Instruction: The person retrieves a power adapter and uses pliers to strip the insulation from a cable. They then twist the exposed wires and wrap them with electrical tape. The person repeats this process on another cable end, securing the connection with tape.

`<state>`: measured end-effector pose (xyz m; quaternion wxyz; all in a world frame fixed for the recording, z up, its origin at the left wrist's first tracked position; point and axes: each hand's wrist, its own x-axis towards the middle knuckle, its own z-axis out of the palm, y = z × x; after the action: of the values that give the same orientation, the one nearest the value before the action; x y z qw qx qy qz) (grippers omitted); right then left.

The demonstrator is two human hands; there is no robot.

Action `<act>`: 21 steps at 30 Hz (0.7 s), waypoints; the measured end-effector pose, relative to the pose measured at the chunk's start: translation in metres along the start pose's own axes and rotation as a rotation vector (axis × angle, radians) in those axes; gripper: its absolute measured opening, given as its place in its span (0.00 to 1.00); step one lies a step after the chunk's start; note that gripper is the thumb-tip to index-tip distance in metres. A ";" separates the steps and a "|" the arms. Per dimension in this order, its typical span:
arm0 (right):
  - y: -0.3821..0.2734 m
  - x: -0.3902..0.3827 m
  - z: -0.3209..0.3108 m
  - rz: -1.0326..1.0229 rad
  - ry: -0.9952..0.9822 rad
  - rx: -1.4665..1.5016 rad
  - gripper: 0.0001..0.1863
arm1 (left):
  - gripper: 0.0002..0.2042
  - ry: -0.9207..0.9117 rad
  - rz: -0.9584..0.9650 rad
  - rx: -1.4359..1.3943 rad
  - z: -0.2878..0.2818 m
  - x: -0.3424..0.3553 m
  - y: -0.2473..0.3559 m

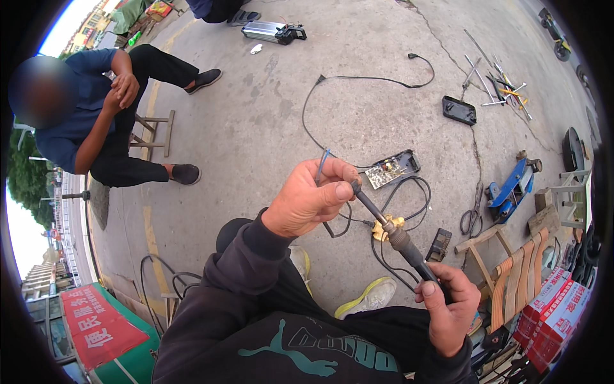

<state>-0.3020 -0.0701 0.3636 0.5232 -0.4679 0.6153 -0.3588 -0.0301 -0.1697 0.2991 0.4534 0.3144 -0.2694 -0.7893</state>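
My left hand (310, 201) pinches the tip end of a soldering iron (401, 240), with thin blue and dark wire by the fingers. My right hand (448, 307) grips the iron's black handle at the lower right, so the tool slants between both hands. Beyond my hands, an open black case with a circuit board (388, 170) lies on the concrete. A yellow object (393, 225), partly behind the iron, sits among looped black cables (409, 77). A small dark rectangular item (440, 243) lies beside them.
A seated person (89, 121) is at left. Tools (505, 89), a black cover (459, 110), scissors (472, 221), a blue floor jack (511, 189), a folding chair (518, 275) and red boxes (543, 313) are at right. A silver battery pack (268, 32) lies at the back.
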 end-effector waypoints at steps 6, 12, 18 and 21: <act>0.000 0.007 0.002 -0.401 0.049 -0.415 0.14 | 0.16 0.054 0.013 0.057 0.001 0.000 0.002; 0.000 0.011 0.000 -0.432 0.100 -0.439 0.15 | 0.17 0.068 0.070 0.018 -0.008 0.002 0.012; 0.011 0.005 -0.010 -0.185 0.063 -0.210 0.15 | 0.18 0.043 0.063 -0.066 0.000 0.005 0.010; 0.008 0.006 -0.008 -0.110 0.078 -0.070 0.16 | 0.16 0.044 0.088 -0.069 0.000 0.004 0.007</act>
<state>-0.3116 -0.0741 0.3552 0.4615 -0.5046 0.6209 -0.3831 -0.0276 -0.1769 0.3026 0.5041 0.3037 -0.2457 -0.7702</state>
